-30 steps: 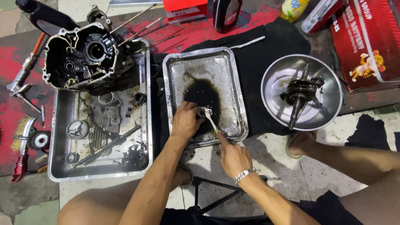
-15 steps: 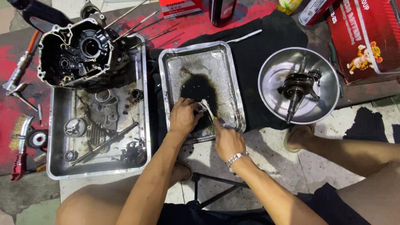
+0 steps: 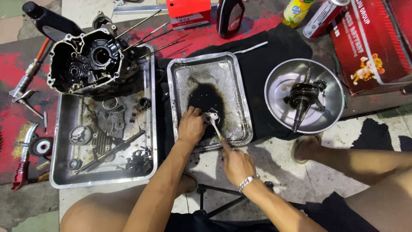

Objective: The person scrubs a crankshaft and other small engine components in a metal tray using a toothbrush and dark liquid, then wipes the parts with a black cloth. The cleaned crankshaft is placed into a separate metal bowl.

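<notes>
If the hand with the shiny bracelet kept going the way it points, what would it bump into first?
Probably the near rim of the metal tray, then the small part that the left hand holds in the dark oil. The right hand points up and left along its thin tool; depth is unclear.

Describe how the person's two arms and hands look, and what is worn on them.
Both forearms are bare, with no sleeves and no gloves. The left hand wears nothing that shows. The right hand has a silver metal-link wristband at its wrist, probably a watch. No rings can be made out.
</notes>
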